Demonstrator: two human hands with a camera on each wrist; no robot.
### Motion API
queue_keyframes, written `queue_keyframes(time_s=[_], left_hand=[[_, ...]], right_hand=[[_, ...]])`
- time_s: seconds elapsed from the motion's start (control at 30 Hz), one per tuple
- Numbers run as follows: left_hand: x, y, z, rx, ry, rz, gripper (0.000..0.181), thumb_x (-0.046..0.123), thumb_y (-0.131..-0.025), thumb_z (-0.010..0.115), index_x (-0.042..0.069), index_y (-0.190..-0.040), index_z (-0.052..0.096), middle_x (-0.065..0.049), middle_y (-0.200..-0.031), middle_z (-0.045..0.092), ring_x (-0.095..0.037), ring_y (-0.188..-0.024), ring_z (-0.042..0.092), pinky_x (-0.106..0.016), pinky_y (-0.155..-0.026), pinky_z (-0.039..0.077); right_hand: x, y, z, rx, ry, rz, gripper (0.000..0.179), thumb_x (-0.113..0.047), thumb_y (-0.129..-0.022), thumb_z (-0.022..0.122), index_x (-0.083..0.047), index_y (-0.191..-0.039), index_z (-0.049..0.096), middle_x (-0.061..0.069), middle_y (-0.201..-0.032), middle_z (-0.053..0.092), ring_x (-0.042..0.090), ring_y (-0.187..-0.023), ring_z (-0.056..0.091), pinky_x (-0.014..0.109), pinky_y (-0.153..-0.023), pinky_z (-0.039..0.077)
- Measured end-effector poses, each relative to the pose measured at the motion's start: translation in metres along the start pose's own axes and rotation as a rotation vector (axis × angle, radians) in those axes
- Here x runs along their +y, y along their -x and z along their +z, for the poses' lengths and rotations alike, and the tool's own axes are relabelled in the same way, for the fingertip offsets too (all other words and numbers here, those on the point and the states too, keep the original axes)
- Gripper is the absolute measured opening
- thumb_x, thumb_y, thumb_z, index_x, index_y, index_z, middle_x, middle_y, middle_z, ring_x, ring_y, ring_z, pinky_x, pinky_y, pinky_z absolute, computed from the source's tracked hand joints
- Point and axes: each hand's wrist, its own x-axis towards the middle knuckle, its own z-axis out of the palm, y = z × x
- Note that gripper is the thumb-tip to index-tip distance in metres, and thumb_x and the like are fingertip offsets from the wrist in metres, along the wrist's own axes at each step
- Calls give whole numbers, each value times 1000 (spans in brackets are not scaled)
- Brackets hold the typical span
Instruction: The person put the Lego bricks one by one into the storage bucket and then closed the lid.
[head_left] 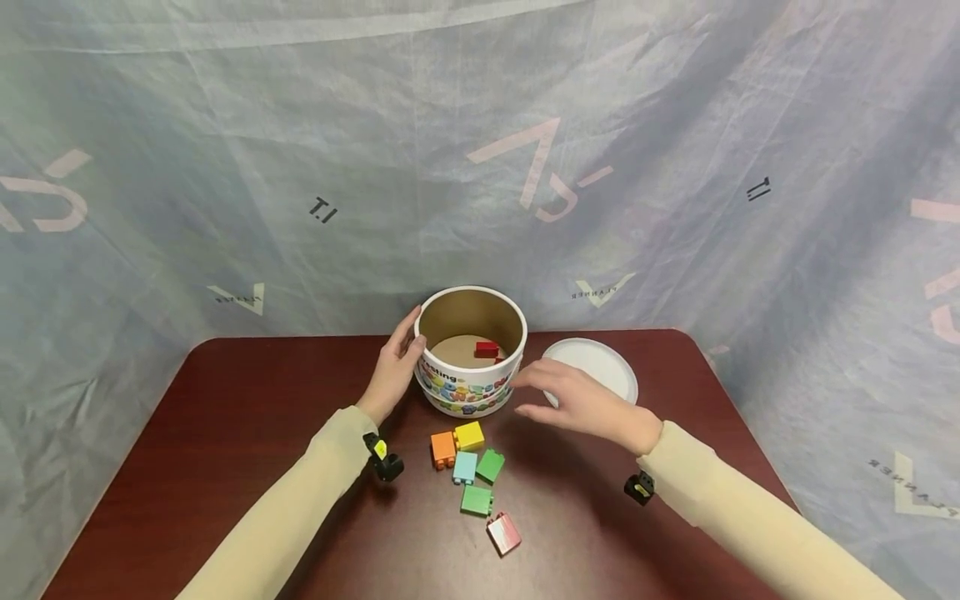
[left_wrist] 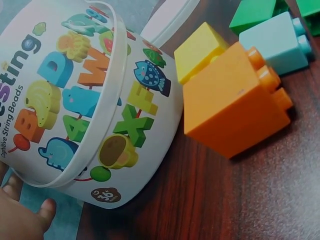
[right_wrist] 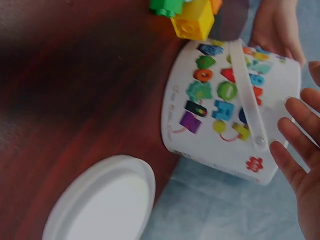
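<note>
A white bucket [head_left: 470, 390] with colourful letter and animal prints stands upright at the back of the table, with red bricks [head_left: 487, 350] inside. My left hand [head_left: 392, 367] rests against its left side, fingers extended and thumb near the rim. On the other side, my right hand [head_left: 577, 400] reaches toward the bucket with spread fingers and holds nothing. Whether its fingertips touch the wall I cannot tell. In front lie an orange brick [left_wrist: 235, 100], a yellow brick [head_left: 470, 436], a light blue brick [head_left: 465, 467], two green bricks [head_left: 477, 500] and a red-and-white brick [head_left: 503, 533].
A round white lid [right_wrist: 107, 205] lies right of the bucket, partly behind my right hand in the head view. The bucket's white handle [right_wrist: 248, 95] hangs down along its front. A grey printed cloth [head_left: 420, 167] hangs behind the dark red table [head_left: 247, 433].
</note>
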Motion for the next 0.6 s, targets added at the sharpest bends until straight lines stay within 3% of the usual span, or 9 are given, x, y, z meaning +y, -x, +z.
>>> queue_keyframes(time_s=[0.17, 0.4, 0.6], left_hand=[[0, 1, 2, 8, 0, 16, 56, 23, -113, 48, 29, -165, 31, 1, -172, 25, -21, -158, 23, -45, -127, 25], [3, 1, 2, 10, 26, 11, 55, 21, -113, 46, 30, -166, 31, -4, -171, 27, -34, -153, 33, -49, -124, 30], [1, 4, 4, 3, 29, 7, 56, 20, -113, 46, 29, -166, 30, -3, -171, 25, -35, -153, 33, -48, -125, 29]], right_hand=[[0, 7, 13, -34, -4, -36, 35, -22, -93, 81, -12, -126, 72, -1, -119, 71, 15, -112, 65, 35, -97, 55], [2, 14, 28, -84, 0, -41, 36, -22, -94, 81, -12, -127, 71, 2, -119, 71, 13, -111, 64, 35, -96, 55], [-1, 22, 42, -112, -14, -44, 34, -22, -95, 79, -9, -125, 72, 1, -117, 71, 14, -109, 65, 34, -96, 56]])
